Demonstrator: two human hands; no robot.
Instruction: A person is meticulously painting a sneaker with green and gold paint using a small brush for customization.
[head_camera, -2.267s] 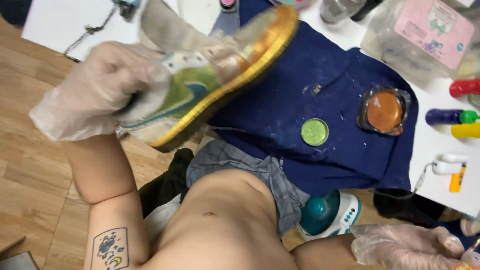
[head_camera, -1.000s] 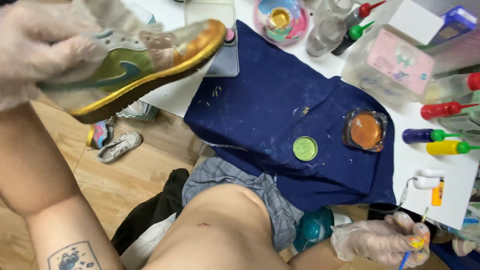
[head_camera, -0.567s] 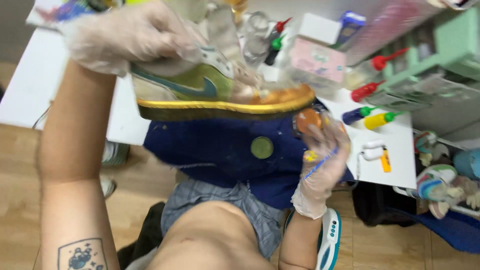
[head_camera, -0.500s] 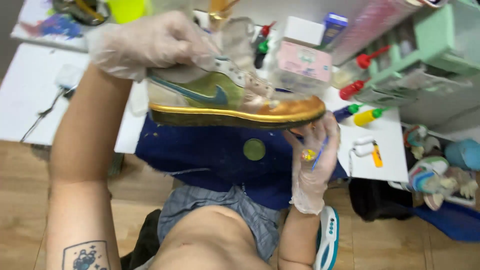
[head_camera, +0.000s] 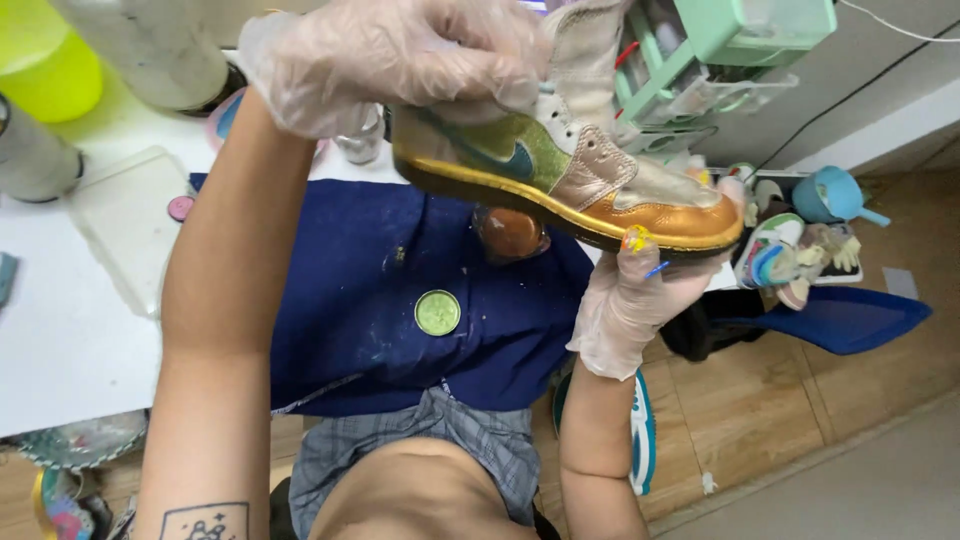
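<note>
Both hands (head_camera: 400, 55) hold sneaker (head_camera: 565, 175) above cloth (head_camera: 340, 290).

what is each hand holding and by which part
The left hand grips the sneaker by its heel and collar. The right hand holds a thin brush against the toe's sole edge.

Head cam only, looks steeply down, close on table (head_camera: 60, 330) edge & floor (head_camera: 800, 420).
</note>
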